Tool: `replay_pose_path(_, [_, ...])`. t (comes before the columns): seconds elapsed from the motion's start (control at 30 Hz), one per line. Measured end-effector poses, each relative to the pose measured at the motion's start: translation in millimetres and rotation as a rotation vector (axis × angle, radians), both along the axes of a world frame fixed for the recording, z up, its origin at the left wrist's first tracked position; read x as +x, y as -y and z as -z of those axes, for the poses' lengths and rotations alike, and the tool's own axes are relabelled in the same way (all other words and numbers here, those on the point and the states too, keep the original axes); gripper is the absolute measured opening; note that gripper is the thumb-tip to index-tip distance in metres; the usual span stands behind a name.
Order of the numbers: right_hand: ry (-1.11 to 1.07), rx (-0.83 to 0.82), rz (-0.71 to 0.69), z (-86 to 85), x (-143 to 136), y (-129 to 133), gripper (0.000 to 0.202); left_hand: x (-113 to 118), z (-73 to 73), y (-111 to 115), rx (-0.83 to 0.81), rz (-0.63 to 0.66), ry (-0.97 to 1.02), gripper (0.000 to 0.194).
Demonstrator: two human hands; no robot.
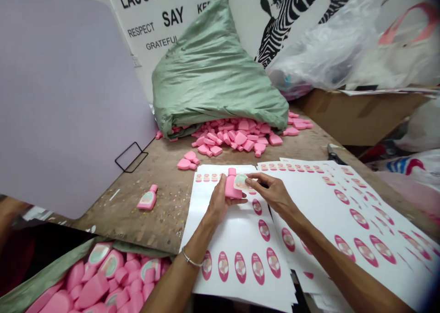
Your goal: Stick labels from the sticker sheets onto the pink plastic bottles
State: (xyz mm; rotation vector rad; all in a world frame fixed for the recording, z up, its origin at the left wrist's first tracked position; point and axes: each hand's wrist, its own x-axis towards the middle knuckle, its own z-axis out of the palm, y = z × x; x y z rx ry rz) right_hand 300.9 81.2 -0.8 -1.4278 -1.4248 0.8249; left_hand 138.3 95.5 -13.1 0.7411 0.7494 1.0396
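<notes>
A small pink toy bottle (231, 190) stands upright in my left hand (218, 198), thumb on its near left side and fingers behind and beneath it. Between the thumb and fingertips of my right hand (274, 191) is a pale green and cream sticker (241, 181). The sticker overlaps the bottle's front at the right; whether it touches cannot be made out. Under both hands lies a white sticker sheet (220, 228) with pink oval stickers along its lower and right edges and small ones along the top.
More sticker sheets (309, 203) spread to the right. One labelled bottle (147, 199) lies left, near a black wire stand (131, 157). Pink bottles (237, 136) spill from a green sack (216, 74) at the back. Another open sack of bottles (96, 285) sits below the table edge.
</notes>
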Motion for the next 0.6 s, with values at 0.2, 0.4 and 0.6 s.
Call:
replay_pose_path(0.2, [-0.057,0.023,-0.025,-12.8,-18,14,0.042,-5,-19.0,15,-0.001,0.020,0.031,0.051])
replay_pose_path(0.4, [-0.056,0.033,-0.015,-19.4,-25,19,0.037,-7,-24.4,21,0.008,0.005,0.058,0.051])
replay_pose_path(0.6, [-0.053,0.070,-0.019,-20.6,-31,21,0.037,-8,-26.5,22,-0.018,-0.006,0.084,0.049])
